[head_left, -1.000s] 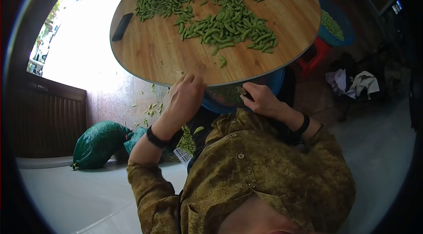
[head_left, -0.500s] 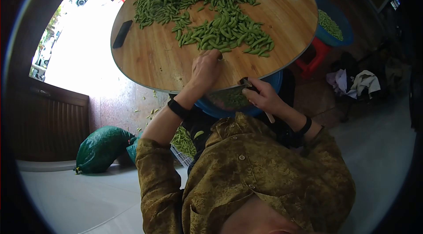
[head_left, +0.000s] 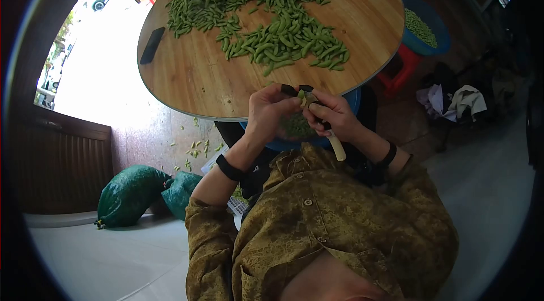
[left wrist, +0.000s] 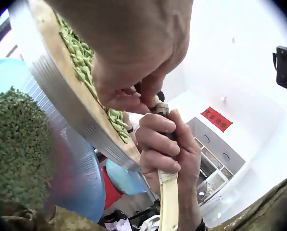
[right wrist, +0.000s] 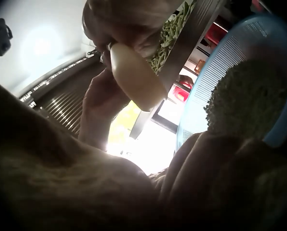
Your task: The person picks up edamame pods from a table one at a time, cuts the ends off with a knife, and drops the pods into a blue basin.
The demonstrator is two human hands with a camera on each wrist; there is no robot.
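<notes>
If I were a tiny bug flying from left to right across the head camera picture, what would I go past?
Big green bag → smaller green bag → left hand → right hand → blue basin → whitish cloth.

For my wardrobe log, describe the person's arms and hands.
The left sleeve and right sleeve are olive-brown, mottled, ending near the elbows. Black bands circle the left wrist and right wrist. The left hand and right hand wear no full gloves; a dark covering shows at a left fingertip.
</notes>
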